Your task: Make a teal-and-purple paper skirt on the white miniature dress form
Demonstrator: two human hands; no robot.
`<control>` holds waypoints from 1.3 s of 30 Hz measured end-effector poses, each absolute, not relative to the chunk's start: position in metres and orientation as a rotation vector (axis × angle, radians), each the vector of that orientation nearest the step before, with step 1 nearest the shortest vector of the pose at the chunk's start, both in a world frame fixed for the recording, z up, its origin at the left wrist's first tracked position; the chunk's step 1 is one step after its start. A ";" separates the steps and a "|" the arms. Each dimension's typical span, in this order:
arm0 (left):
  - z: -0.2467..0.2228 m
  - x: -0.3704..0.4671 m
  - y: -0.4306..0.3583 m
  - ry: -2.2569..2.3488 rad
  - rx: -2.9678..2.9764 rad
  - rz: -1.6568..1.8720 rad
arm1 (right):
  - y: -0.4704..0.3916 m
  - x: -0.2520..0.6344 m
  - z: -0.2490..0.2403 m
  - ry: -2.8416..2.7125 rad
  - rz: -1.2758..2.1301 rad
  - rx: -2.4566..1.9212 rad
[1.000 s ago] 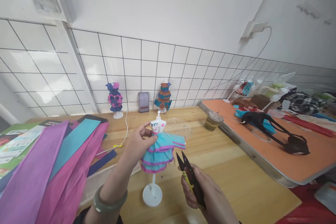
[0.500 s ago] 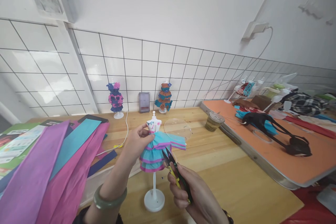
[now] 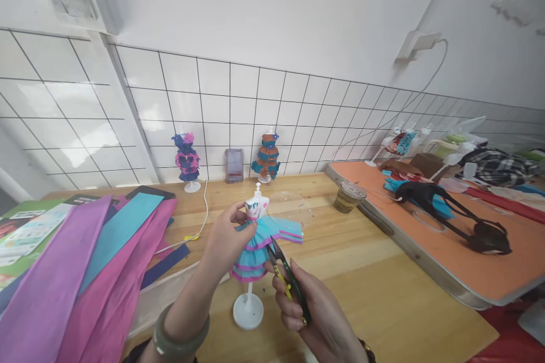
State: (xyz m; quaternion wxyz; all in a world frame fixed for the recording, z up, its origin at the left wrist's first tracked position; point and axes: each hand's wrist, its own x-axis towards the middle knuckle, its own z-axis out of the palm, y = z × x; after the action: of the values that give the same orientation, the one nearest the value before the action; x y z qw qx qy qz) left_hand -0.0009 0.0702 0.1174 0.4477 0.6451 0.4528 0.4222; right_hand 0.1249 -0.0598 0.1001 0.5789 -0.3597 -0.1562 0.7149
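A small white mannequin [image 3: 256, 205] on a round-based stand [image 3: 248, 311] wears a tiered turquoise skirt [image 3: 251, 258] with purple edging. My left hand [image 3: 227, 238] grips the mannequin at its waist, thumb and fingers closed around the top of the skirt. A strip of the same turquoise and purple fabric [image 3: 291, 232] sticks out to the right from the waist. In my right hand [image 3: 309, 300] are thread snips [image 3: 289, 283] with yellow and dark green handles. Their parted blades lie just at the skirt's right side, below the strip; I cannot tell whether they touch the cloth.
Purple, turquoise and pink fabric strips [image 3: 106, 249] lie at left. Two dressed mannequins [image 3: 188, 159] and a phone [image 3: 234, 165] stand along the tiled wall. A lidded plastic cup [image 3: 349, 197] is at right, beside an orange-topped board [image 3: 464, 261] holding a black bag [image 3: 443, 210].
The mannequin's top has tipped slightly to the right and its stand's base has moved up a little. The snips stay close to the skirt, blades still apart.
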 end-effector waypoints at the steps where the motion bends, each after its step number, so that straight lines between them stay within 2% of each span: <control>1: 0.118 0.000 0.069 1.121 1.600 1.048 | -0.059 0.125 0.101 -0.366 1.671 -0.843; 39: 0.134 0.003 0.053 1.169 1.719 1.020 | -0.054 0.128 0.093 -0.452 1.615 -0.899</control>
State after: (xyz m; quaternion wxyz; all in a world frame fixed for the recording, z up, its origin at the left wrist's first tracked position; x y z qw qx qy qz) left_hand 0.0033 0.0531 0.1345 0.4013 0.6798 0.4626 0.4035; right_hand 0.1284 -0.0545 0.0935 0.5804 -0.3847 -0.1934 0.6912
